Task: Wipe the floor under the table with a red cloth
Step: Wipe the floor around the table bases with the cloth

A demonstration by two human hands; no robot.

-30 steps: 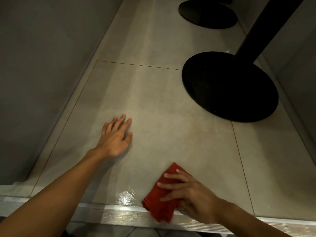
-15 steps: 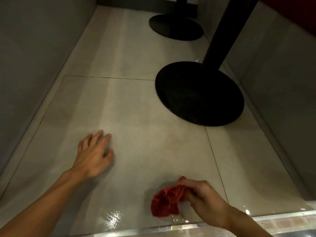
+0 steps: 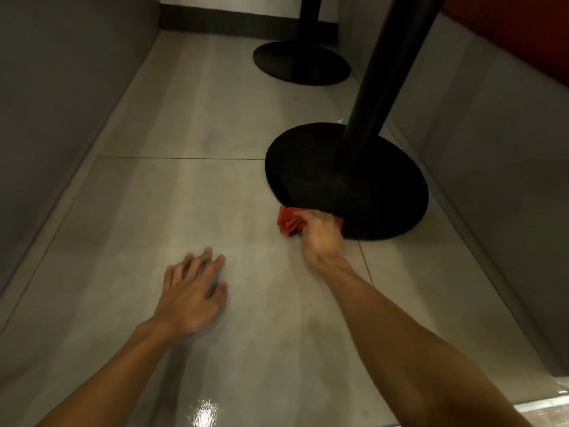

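The red cloth (image 3: 288,224) is held bunched within the curled fingers (image 3: 309,216) of the right hand (image 3: 321,234). Its folds are seen on the left of these fingers, low on the floor (image 3: 184,195), just at the rim of the black round base (image 3: 345,180). The left hand (image 3: 191,298) is laid on the floor with fingers spread and nothing held, well apart from the cloth.

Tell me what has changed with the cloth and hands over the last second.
The right hand bunched the red cloth up in its grip and slid it forward, away from the person, up to the rim of the nearer round black table base. The left hand stays braced on the grey tiled floor; the base has not moved.
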